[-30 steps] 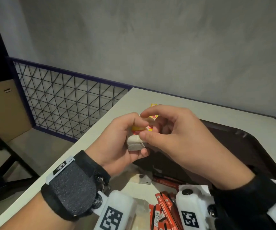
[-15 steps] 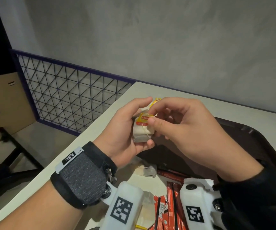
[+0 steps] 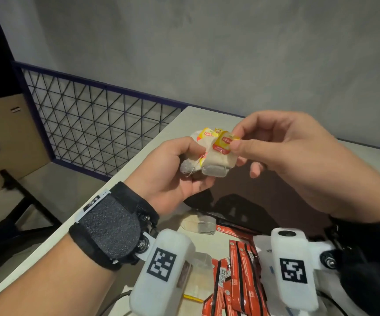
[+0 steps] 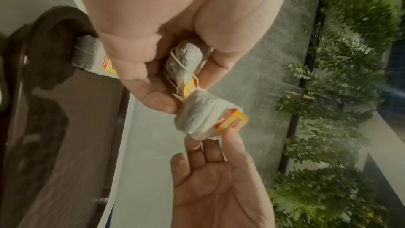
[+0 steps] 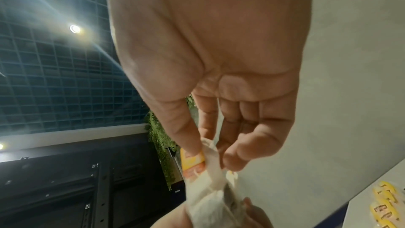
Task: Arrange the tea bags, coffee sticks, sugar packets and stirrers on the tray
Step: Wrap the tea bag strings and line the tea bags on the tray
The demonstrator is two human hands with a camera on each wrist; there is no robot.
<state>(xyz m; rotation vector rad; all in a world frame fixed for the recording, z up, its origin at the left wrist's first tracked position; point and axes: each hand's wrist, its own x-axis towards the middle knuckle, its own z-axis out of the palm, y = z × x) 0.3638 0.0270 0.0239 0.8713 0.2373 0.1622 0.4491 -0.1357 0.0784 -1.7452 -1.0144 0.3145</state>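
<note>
My left hand (image 3: 180,169) grips a bunch of white tea bags (image 3: 193,153) with yellow tags, held in the air over the table's left part. My right hand (image 3: 237,142) pinches the yellow tag and top of one tea bag (image 3: 218,160) at the front of that bunch. In the left wrist view the pinched tea bag (image 4: 197,117) hangs below my left fingers (image 4: 149,91), with strings tangled between the bags. In the right wrist view thumb and forefinger pinch the same tea bag (image 5: 208,167). The dark brown tray (image 3: 275,195) lies under my hands. Red coffee sticks (image 3: 241,274) lie near the front.
A loose tea bag (image 3: 201,224) lies on the white table (image 3: 138,165) by the tray's near edge. A white packet (image 3: 264,249) lies beside the coffee sticks. Yellow packets (image 5: 385,204) lie on the table at the right. A wire-mesh railing (image 3: 93,124) runs past the table's left edge.
Both hands have risen with the tea bags. My right hand has drawn one tea bag rightward out of the bunch by its yellow tag, so the bags have spread apart.
</note>
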